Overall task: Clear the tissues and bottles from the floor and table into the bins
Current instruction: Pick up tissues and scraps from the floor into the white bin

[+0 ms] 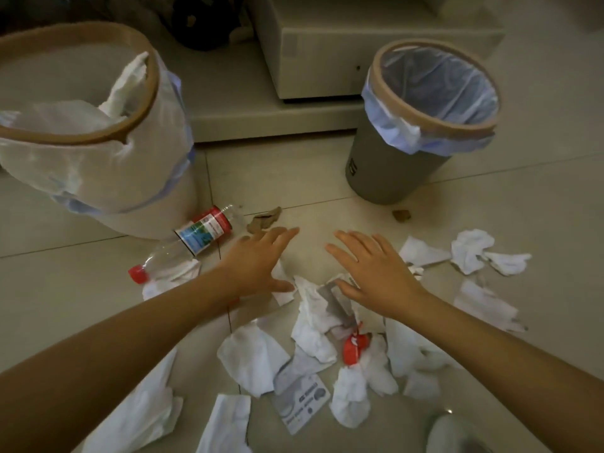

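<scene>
The white bin (pixel 98 178) at far left is already holding tissue, with a bottle (pixel 192 241) lying at its foot. I am spreading my left hand (pixel 258 259) and right hand (pixel 372 269) wide and empty over the tissues (pixel 313 318) scattered on the floor (pixel 310 178). I should be scooping inward, bunching many together. The grey bin (pixel 421 125) is standing far right.

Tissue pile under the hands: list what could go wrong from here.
1. The tissue pile also holds a red wrapper and a printed card; a broad scoop by the open left hand and right hand could sweep these in too.
2. The plastic bottle lies on its side against the white bin; a nudge may roll it.
3. The grey bin stands farther off, so loose tissues might drop on the way.
</scene>
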Demonstrator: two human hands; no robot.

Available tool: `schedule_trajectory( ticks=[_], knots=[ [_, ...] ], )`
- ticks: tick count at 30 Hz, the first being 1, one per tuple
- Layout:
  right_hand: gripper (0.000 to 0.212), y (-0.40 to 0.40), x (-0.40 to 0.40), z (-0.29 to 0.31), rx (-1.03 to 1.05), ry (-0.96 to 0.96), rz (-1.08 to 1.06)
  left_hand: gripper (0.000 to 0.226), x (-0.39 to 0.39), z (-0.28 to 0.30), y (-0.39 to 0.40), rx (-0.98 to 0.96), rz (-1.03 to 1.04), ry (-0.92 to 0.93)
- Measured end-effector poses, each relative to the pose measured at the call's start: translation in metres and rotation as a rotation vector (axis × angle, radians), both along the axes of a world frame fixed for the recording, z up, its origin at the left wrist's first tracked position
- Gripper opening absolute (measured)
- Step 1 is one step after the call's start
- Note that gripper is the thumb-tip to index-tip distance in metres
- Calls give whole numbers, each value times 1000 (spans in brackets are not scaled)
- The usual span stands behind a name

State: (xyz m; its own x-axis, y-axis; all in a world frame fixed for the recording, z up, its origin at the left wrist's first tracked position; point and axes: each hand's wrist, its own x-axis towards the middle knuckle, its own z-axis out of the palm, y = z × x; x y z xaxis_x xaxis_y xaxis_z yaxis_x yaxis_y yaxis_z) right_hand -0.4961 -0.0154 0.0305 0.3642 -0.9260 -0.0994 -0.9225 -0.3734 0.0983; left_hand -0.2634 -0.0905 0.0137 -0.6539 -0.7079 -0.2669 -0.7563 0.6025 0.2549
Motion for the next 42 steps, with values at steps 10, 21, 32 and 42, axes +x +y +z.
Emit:
schedule_trajectory(
  ticks=[10, 21, 32, 42],
  knots=[
    [59, 14, -15, -24, 76, -30, -61, 157, 2, -46, -54, 162, 115, -242],
    [62, 26, -4, -60, 53, -54, -53, 96, -20, -76, -18, 64, -61, -115],
    [88, 54, 18, -74, 386, -107, -364, 33, -35, -70, -16, -59, -106, 103],
    [88, 40, 52, -97, 463, -84, -492, 37, -13, -73, -19, -118, -94, 179]
  ],
)
